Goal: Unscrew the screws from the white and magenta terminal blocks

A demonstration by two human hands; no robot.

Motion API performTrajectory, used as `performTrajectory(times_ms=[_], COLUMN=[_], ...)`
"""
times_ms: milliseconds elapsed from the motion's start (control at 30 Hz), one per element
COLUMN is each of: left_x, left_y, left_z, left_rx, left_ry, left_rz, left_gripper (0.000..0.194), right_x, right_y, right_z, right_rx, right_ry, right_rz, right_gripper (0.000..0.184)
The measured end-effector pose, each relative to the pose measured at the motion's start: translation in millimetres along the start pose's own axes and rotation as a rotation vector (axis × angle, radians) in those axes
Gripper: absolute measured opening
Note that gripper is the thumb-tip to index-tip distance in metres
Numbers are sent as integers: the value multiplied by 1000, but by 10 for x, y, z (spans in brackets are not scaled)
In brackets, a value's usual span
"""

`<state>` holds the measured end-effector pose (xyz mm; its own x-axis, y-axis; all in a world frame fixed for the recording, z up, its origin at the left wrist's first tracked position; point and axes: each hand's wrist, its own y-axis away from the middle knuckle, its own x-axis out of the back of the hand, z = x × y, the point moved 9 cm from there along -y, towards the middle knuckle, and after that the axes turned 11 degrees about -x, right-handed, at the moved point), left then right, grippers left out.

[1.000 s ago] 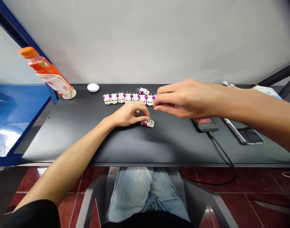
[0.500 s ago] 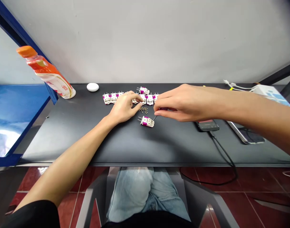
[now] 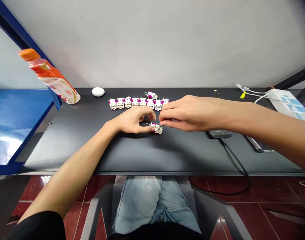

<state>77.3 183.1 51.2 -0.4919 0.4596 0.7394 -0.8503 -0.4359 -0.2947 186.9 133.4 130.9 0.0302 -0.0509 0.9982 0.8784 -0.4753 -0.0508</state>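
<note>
A white and purple two-pin plug core lies on the dark desk, its metal pins pointing left. My left hand is around its left end, the thumb on the near side and the curled index finger at the far side. My right hand is closed on a thin screwdriver; only the dark shaft shows, its tip down on the plug core, while the handle is hidden in the fingers. Behind my hands stands a row of similar plug cores, with one more lying behind the row. My left hand mostly hides the small brass screws.
An orange-capped bottle and a white oval object are at the back left. On the right, partly under my forearm, are a black device with a cable, a phone and a white box with white cables.
My left hand has moved from beside the screws toward me, onto the plug core. My right hand has shifted slightly left, bringing the screwdriver tip over the plug core's middle.
</note>
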Motion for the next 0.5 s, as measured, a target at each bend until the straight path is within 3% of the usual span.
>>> performTrajectory(times_ms=[100, 200, 367, 500], left_x=[-51, -67, -62, -66], left_y=[5, 15, 18, 16], left_z=[-32, -77, -102, -93], left_rx=[16, 55, 80, 62], left_ry=[-3, -13, -33, -34], left_rz=[-47, -56, -54, -60], left_gripper=[40, 38, 37, 35], right_x=[-54, -88, -28, -131], right_y=[-27, -49, -74, -114], right_z=[3, 26, 14, -18], right_rx=[-54, -201, -427, -382], right_ry=[50, 166, 269, 310], right_rz=[-71, -196, -276, -416], right_gripper=[34, 41, 41, 26])
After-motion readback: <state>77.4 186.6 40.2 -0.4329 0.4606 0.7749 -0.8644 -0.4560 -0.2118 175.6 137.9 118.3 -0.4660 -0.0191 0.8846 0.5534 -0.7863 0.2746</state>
